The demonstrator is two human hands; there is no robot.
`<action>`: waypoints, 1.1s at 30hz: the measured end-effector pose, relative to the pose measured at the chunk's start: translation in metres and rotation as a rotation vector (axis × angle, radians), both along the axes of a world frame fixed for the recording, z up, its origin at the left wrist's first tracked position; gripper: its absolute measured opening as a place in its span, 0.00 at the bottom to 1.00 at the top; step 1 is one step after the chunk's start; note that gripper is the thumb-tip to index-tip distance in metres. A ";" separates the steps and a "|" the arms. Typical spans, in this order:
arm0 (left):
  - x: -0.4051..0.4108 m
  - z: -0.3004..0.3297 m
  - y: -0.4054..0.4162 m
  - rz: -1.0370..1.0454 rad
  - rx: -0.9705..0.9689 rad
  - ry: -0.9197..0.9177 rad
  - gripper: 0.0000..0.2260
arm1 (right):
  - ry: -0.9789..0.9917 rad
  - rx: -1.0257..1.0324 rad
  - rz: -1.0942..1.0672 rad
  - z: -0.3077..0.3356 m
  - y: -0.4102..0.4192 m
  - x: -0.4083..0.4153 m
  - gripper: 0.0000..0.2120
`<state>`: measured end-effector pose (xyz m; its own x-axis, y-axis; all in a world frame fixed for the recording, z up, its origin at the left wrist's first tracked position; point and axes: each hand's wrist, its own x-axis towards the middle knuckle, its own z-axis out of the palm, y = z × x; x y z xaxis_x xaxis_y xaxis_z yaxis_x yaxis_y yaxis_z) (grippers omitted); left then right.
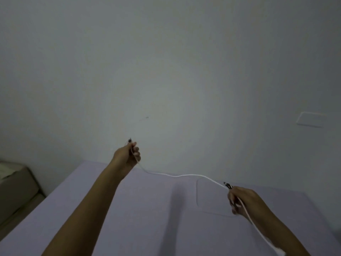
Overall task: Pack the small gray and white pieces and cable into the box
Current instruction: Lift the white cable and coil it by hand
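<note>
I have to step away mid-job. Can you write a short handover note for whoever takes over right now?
Left hand: raised, gripping one end of the thin white cable.
Right hand: lower, gripping the cable near a dark connector; more cable trails down past the wrist.
The cable hangs slack between the hands above the lilac table.
Box and small gray and white pieces: not in view.
Done: nothing visibly packed.
Left: coil the cable and pack everything.

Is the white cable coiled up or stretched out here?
Stretched out: the white cable spans between the left hand and right hand, sagging slightly.
</note>
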<state>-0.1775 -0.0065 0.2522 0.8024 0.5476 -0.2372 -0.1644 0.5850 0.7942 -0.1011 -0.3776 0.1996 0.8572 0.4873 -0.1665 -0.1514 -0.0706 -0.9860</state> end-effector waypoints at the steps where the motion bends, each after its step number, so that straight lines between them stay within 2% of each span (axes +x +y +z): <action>1: 0.003 -0.006 -0.008 -0.026 0.028 0.049 0.11 | -0.029 0.042 -0.004 0.008 0.005 -0.001 0.21; 4: 0.006 -0.020 -0.033 -0.130 0.180 0.232 0.10 | -0.119 0.174 0.125 0.036 0.028 -0.005 0.16; 6: 0.007 -0.026 -0.049 -0.237 0.290 0.346 0.10 | -0.046 0.310 0.212 0.058 0.047 -0.013 0.09; 8: 0.008 -0.028 -0.060 -0.339 0.374 0.408 0.09 | -0.076 0.366 0.181 0.077 0.067 -0.018 0.10; 10: 0.011 -0.027 -0.069 -0.405 0.460 0.439 0.11 | -0.152 0.392 0.133 0.091 0.086 -0.021 0.07; 14: 0.013 -0.023 -0.081 -0.520 0.698 0.497 0.19 | -0.135 0.359 0.107 0.106 0.117 -0.018 0.19; 17: 0.017 -0.010 -0.083 -0.422 0.830 0.462 0.23 | -0.298 0.205 0.077 0.103 0.125 -0.012 0.15; 19: 0.016 0.009 -0.075 -0.349 0.691 0.317 0.27 | -0.430 0.073 0.063 0.102 0.125 -0.010 0.11; 21: 0.010 0.034 -0.062 -0.487 0.460 0.138 0.29 | -0.522 0.000 0.049 0.103 0.125 -0.010 0.09; 23: 0.000 0.062 -0.057 -0.649 0.282 -0.014 0.27 | -0.638 -0.063 0.027 0.107 0.123 -0.009 0.09; 25: -0.005 0.081 -0.051 -0.660 0.143 -0.125 0.25 | -0.738 -0.106 -0.018 0.113 0.118 -0.006 0.09; 26: -0.005 0.088 -0.048 -0.647 0.083 -0.151 0.27 | -0.772 -0.120 -0.037 0.117 0.116 -0.005 0.09; 29: -0.008 0.096 -0.044 -0.700 0.038 -0.159 0.41 | -0.851 -0.164 -0.050 0.124 0.110 -0.001 0.12; 30: -0.007 0.096 -0.045 -0.685 0.049 -0.148 0.42 | -0.871 -0.179 -0.045 0.126 0.108 -0.001 0.13; 33: 0.000 0.097 -0.061 -0.505 0.057 -0.131 0.31 | -0.903 -0.206 -0.026 0.130 0.104 0.001 0.14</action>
<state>-0.1780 -0.0677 0.3496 0.9906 0.0942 -0.0988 0.0271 0.5736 0.8187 -0.1003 -0.2736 0.3293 0.7145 0.5011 0.4884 0.6639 -0.2652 -0.6992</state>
